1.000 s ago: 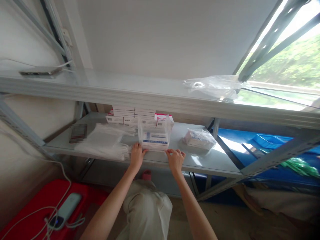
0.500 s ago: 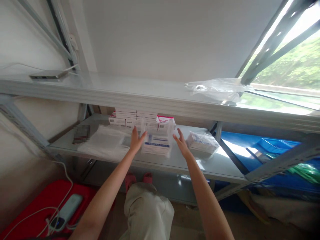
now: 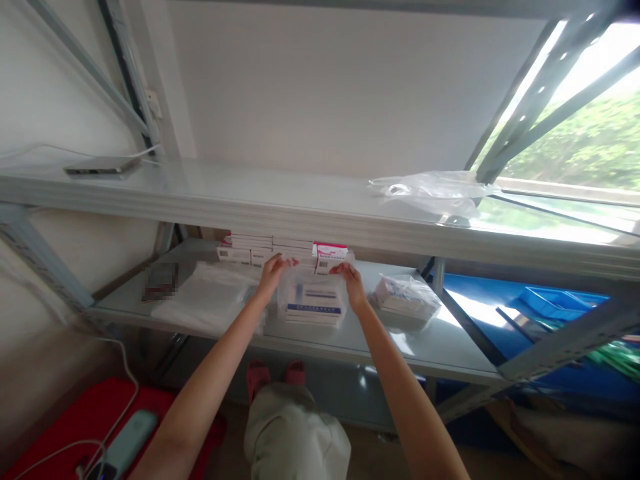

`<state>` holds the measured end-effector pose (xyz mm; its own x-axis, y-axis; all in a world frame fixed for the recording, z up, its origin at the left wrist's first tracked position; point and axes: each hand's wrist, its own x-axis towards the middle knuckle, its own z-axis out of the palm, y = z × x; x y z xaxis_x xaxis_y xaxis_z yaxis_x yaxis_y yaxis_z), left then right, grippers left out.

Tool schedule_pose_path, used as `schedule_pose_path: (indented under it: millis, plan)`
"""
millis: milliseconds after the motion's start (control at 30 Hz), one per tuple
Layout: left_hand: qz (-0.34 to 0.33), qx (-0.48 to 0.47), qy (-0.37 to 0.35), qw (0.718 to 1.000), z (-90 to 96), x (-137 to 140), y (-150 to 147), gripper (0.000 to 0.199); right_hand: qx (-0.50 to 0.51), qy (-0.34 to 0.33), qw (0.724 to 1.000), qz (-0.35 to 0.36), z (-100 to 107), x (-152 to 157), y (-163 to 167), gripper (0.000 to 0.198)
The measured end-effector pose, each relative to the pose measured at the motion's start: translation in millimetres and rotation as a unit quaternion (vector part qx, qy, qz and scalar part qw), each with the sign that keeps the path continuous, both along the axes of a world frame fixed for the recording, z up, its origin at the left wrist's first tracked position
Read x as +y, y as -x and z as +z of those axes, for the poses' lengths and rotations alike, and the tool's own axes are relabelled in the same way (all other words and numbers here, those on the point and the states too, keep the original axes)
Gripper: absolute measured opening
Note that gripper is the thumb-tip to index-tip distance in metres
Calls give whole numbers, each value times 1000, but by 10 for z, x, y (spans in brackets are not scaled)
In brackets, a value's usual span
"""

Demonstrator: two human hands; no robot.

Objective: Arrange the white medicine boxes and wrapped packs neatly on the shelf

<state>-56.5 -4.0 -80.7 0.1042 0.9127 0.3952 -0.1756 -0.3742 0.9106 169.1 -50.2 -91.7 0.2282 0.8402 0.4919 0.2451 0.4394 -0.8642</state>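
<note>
On the lower shelf, a clear plastic bag (image 3: 344,293) stands around a small stack of white boxes with blue bands (image 3: 314,309). My left hand (image 3: 273,272) pinches the bag's upper edge on its left side. Opposite it, my right hand (image 3: 351,280) grips the same edge on the right. Behind the bag are several white and pink boxes (image 3: 250,249) in a stacked row. A pile of flat clear bags (image 3: 203,300) lies left of my left hand. To the right of my right hand sits another bagged white box bundle (image 3: 406,296).
The upper shelf (image 3: 270,200) runs above my hands and bears a crumpled clear bag (image 3: 430,185) and a flat grey device (image 3: 103,166). Blue bins (image 3: 560,301) stand beyond the right post. At lower left, a pale power bank (image 3: 133,437) with cables rests on a red surface (image 3: 60,427).
Both hands have closed in from beside the bag and taken hold of its top edge. The view has tilted slightly upward.
</note>
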Motion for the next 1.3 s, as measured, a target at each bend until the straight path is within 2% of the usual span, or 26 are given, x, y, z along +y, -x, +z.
schedule_pose_path:
  millis: [167, 333, 533, 600, 667, 733, 833, 900, 933, 1033, 1100, 1200, 1300]
  plan:
    - [-5, 22, -28, 999, 24, -75, -76, 29, 12, 20, 1000, 6, 58, 33, 64, 53]
    - [31, 23, -45, 998, 21, -82, 108, 27, 39, -18, 999, -4, 100, -80, 6, 50]
    - [69, 121, -75, 987, 208, -116, 303, 15, -7, -28, 1000, 9, 267, -282, -77, 35]
    - [89, 193, -100, 972, 308, -153, 320, 21, -19, -19, 1000, 12, 322, -337, -98, 28]
    - [89, 291, -130, 944, 409, -189, 326, 35, -48, -13, 999, 7, 383, -417, -115, 27]
    - [56, 395, -147, 905, 497, -214, 320, 39, -120, -22, 992, -1, 463, -534, -100, 38]
    - [-3, 502, -157, 850, 587, -227, 279, 30, -283, -67, 955, -58, 616, -739, 52, 51]
    - [-9, 544, -160, 824, 628, -223, 225, 22, -383, -96, 915, -86, 700, -829, 241, 48]
    - [-8, 562, -157, 812, 647, -217, 191, 22, -431, -98, 894, -71, 723, -846, 347, 44]
    - [14, 617, -141, 774, 695, -188, 87, 38, -552, -19, 833, -11, 687, -798, 611, 35]
    - [56, 640, -148, 752, 701, -158, 41, 39, -596, 63, 801, -16, 596, -740, 694, 35]
    - [99, 652, -183, 729, 644, -115, 26, 23, -606, 129, 785, -11, 449, -705, 689, 37]
    - [78, 658, -209, 719, 540, -105, 27, 23, -603, 154, 783, 22, 361, -703, 642, 36]
